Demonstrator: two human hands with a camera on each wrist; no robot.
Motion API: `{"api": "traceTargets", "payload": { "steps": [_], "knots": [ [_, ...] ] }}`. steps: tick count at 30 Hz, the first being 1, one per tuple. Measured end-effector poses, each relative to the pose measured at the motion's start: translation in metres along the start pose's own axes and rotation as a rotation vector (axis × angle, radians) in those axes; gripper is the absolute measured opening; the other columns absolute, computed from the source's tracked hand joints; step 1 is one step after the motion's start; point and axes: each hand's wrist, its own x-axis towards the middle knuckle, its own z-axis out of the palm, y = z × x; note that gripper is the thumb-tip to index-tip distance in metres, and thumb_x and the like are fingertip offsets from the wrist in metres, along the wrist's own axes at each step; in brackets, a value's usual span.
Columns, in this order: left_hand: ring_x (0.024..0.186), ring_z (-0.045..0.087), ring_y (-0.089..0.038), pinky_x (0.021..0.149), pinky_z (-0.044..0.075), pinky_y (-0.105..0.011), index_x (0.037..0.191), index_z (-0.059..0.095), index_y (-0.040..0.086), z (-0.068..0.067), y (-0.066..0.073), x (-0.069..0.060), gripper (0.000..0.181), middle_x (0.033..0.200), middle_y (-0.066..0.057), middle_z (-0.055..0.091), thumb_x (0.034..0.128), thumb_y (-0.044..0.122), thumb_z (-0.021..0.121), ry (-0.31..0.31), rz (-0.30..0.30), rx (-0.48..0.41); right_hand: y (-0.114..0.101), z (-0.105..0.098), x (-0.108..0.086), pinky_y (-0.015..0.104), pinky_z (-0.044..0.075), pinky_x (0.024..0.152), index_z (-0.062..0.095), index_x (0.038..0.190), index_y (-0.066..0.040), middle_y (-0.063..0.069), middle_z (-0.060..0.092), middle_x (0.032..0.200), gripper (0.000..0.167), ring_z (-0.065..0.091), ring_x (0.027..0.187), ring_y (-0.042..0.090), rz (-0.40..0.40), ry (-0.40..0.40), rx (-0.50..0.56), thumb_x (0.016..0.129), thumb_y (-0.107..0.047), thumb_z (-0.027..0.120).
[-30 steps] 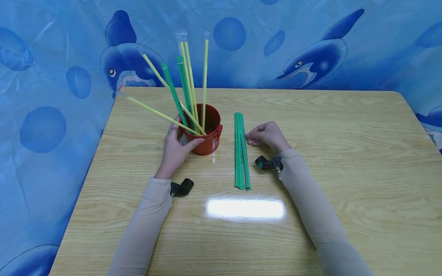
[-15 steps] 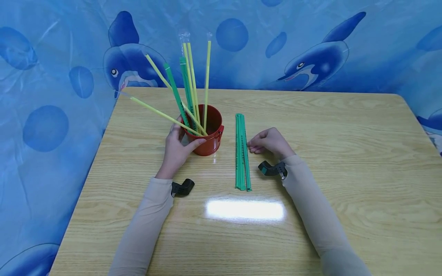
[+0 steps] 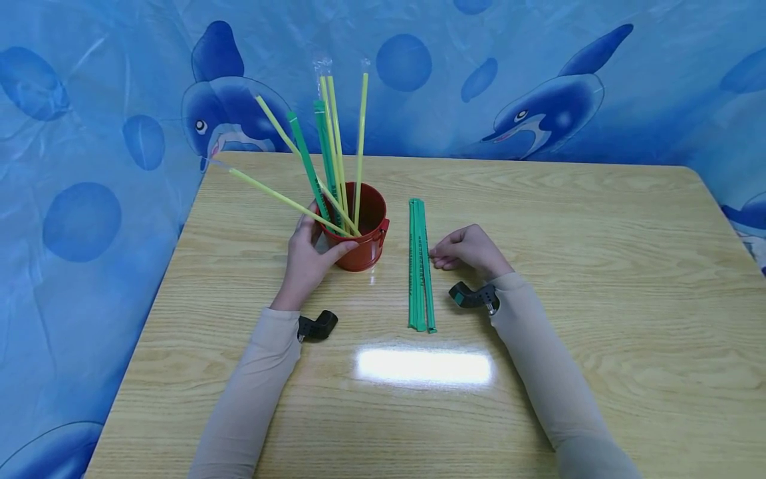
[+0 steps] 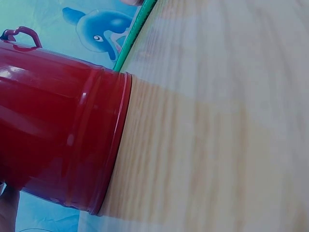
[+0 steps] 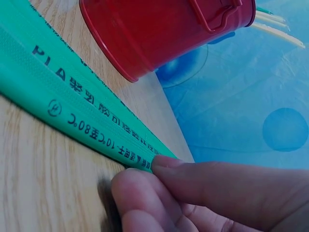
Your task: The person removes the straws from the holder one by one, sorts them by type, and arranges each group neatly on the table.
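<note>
a shiny blue backdrop (image 3: 443, 113) printed with dolphins and round bubbles hangs behind and to both sides. below it spreads the pale wooden table (image 3: 574, 332), its grain running left to right, with a white patch of reflected light (image 3: 425, 366) near the person. two beige sleeves (image 3: 538, 359) reach in over it, each with a small black wrist camera (image 3: 473, 296) at the cuff.

the red bucket (image 3: 362, 256) stands upright left of centre, mouth up. the left hand (image 3: 305, 259) holds it, thumb along the near rim and fingers round the left side. the right hand (image 3: 468, 249) is narrow, its thumb and bent forefinger pinching the right edge of the bundle.

that bundle, the flat green packets (image 3: 419, 266), lies right of the bucket, long axis pointing away from the person; the rightmost packet's near end splays slightly right. dark print runs lengthwise.

in the bucket, two more green packets (image 3: 306, 163) lean left. of the thinner yellow straws (image 3: 362, 133), three rise steeply and two slant left, one of them low across the rim.
</note>
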Motion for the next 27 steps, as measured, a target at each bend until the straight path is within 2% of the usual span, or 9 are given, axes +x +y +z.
{"api": "traceTargets", "payload": {
  "steps": [14, 21, 27],
  "knots": [
    [0.131, 0.039, -0.024, 0.108, 0.033, -0.037, 0.147, 0.031, 0.01, 0.0008, -0.0016, -0.0002, 0.081, 0.141, -0.012, 0.039, 0.0797, 0.012, 0.076, 0.006, 0.001, 0.026, 0.0003, -0.0016, -0.0027, 0.025, 0.057, 0.064, 0.064, 0.1, 0.015, 0.01, 0.07, 0.079, 0.022, 0.067, 0.065, 0.014, -0.011, -0.013, 0.016, 0.091, -0.005, 0.061],
    [0.131, 0.039, -0.023, 0.108, 0.032, -0.037, 0.147, 0.031, 0.01, 0.0023, -0.0025, 0.0004, 0.081, 0.142, -0.011, 0.038, 0.0799, 0.012, 0.076, 0.0, -0.009, 0.021, -0.0002, -0.0029, -0.0041, 0.025, 0.056, 0.064, 0.065, 0.1, 0.012, 0.007, 0.069, 0.077, 0.022, 0.066, 0.064, 0.013, -0.011, 0.008, 0.017, 0.09, -0.007, 0.062],
    [0.132, 0.037, -0.023, 0.109, 0.031, -0.035, 0.147, 0.03, 0.01, 0.0007, -0.0033, 0.0016, 0.082, 0.143, -0.012, 0.037, 0.0795, 0.011, 0.076, 0.009, -0.02, 0.016, -0.0055, -0.0027, -0.0004, 0.024, 0.056, 0.064, 0.064, 0.1, 0.013, 0.008, 0.068, 0.078, 0.023, 0.064, 0.065, 0.012, -0.062, 0.057, 0.054, 0.091, -0.008, 0.061]
  ]
}}
